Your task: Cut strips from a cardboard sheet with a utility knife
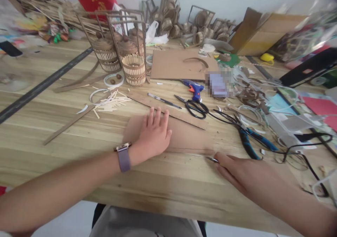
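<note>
My left hand point(155, 133) lies flat on a brown cardboard piece point(188, 137), fingers spread and pointing away from me. My right hand point(234, 168) is closed around a small tool point(212, 159) with a metallic tip, likely a blade or pen. That tip touches down near the right end of the cardboard's near edge, beside a dark line across it. Just beyond my left fingertips runs a narrow cardboard strip point(184, 118). A pen point(164, 100) and black-handled scissors point(196, 109) rest past the strip.
Slatted bamboo lanterns point(133, 70) stand at the back left near thin sticks point(113, 101) and white rings. A blue glue gun point(194, 89) and a larger cardboard sheet point(173, 65) lie behind. Blue-handled pliers point(249, 142), glasses point(302, 151) and scraps crowd the right.
</note>
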`<state>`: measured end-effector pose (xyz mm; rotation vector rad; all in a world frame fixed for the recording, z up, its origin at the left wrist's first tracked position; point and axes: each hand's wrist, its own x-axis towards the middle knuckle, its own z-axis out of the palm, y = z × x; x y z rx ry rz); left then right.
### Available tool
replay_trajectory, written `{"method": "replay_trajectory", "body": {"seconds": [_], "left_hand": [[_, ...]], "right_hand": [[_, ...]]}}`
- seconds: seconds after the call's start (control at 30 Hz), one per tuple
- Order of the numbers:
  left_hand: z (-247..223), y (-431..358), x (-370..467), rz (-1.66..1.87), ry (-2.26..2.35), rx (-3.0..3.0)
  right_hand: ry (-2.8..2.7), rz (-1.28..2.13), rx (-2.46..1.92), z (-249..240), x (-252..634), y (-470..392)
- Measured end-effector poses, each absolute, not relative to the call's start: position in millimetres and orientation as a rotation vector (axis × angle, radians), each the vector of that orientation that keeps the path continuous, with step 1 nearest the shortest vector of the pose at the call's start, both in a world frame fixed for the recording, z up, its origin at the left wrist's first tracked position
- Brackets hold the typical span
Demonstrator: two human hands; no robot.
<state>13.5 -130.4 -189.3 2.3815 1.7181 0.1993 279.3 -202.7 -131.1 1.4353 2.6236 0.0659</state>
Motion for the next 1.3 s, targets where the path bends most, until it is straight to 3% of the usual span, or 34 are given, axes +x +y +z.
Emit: {"method": "replay_trajectory", "body": {"seconds": [0.27, 0.73, 1.0, 1.3], "left_hand": [[-196, -144, -26, 0.406, 1.751, 2.461], [-201, -144, -48, 0.23, 1.51, 2.81], [-199, -140, -48, 0.257, 1.456, 2.738], [-186, -140, -41, 0.187, 1.484, 2.664]], "right_hand": [[2.62, -0.019, 1.296, -140, 243, -178], [2.46, -0.421, 1.374, -131, 223, -166], [2.477, -0.255, 1.203, -119, 181, -158], [2.638, -0.046, 0.986, -139, 160, -153]]}}
